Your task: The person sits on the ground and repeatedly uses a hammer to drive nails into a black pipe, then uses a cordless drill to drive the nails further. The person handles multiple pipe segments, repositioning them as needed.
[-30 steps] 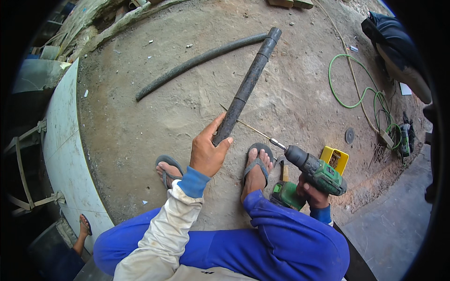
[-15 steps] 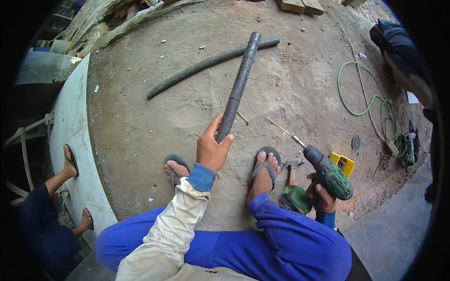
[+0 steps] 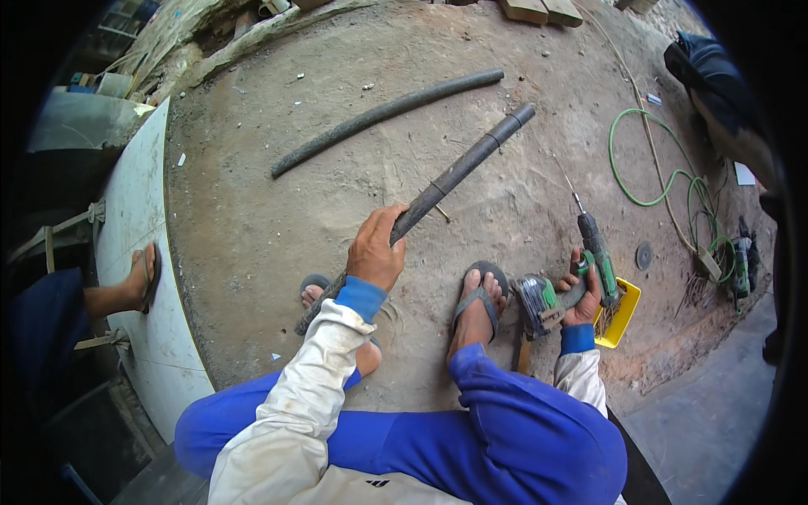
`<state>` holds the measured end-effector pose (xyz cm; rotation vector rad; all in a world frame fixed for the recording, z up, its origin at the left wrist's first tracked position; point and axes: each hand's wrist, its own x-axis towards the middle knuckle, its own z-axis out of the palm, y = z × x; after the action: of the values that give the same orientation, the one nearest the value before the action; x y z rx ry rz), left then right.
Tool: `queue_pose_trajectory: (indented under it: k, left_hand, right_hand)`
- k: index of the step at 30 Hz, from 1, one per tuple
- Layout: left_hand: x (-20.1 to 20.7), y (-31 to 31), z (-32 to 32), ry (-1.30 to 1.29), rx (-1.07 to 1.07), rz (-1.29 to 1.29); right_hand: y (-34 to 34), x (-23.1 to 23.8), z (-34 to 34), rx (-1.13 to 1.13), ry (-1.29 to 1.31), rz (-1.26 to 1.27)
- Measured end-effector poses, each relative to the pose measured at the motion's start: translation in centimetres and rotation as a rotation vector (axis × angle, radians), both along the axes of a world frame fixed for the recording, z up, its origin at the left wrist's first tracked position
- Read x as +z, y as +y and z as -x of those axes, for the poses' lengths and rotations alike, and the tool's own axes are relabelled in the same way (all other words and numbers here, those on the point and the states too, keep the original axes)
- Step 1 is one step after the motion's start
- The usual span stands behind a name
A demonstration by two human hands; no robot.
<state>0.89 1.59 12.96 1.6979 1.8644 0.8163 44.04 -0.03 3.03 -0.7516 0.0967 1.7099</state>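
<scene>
We look down from the person's head — through the left of two side-by-side fisheyes — facing forward over the blue trousers (image 3: 522,421) close below us, past the left hand (image 3: 377,252) and right hand (image 3: 584,305), to the dirt ground (image 3: 252,227); the white panel (image 3: 139,244) bows leftward.

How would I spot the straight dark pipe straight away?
Start at the brown dirt ground, then find the person's bare left hand. It grips the straight, dark, ringed pipe; unlike the curved, dark-grey pipe lying beyond, this one is straight and held.
</scene>
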Motion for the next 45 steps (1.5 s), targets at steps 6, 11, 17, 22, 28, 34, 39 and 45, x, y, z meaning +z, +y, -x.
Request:
queue_pose_trajectory:
  k: [6, 11, 17, 22, 28, 34, 39, 45]
  left_hand:
    - [-2.8, -0.5, 0.1, 0.106, -0.109, -0.017]
    - [-5.8, -1.6, 0.6, 0.143, -0.231, -0.001]
    - [-8.6, -3.3, 0.4, 0.308, -0.345, 0.058]
    - [-9.2, -3.5, 0.4, 0.299, -0.386, 0.012]
    - [-11.8, -4.9, -0.2, 0.272, -0.368, -0.034]
    - [-14.7, -5.6, -1.2, 0.322, -0.275, -0.095]
    - [-12.3, -3.9, -3.1, 0.504, -0.36, 0.313]
    - [-13.7, -4.9, -1.6, 0.467, -0.319, 0.28]
  right_hand:
    - [2.3, -0.7, 0.6, 0.052, -0.151, 0.035]
    - [4.9, -0.8, 0.2, 0.092, -0.21, 0.086]
    - [4.6, -0.4, -0.3, 0.133, -0.29, 0.19]
    - [0.1, 2.2, 0.1, 0.114, -0.592, 0.276]
    - [-9.2, 1.5, 0.4, 0.402, -1.789, 0.109]
    - [-18.0, -6.5, 1.8, 0.558, -1.923, 0.025]
    - [-11.8, -9.8, 6.5, 0.684, -1.865, 0.024]
    - [-2.4, -5.6, 9.9, 0.746, -1.889, -0.051]
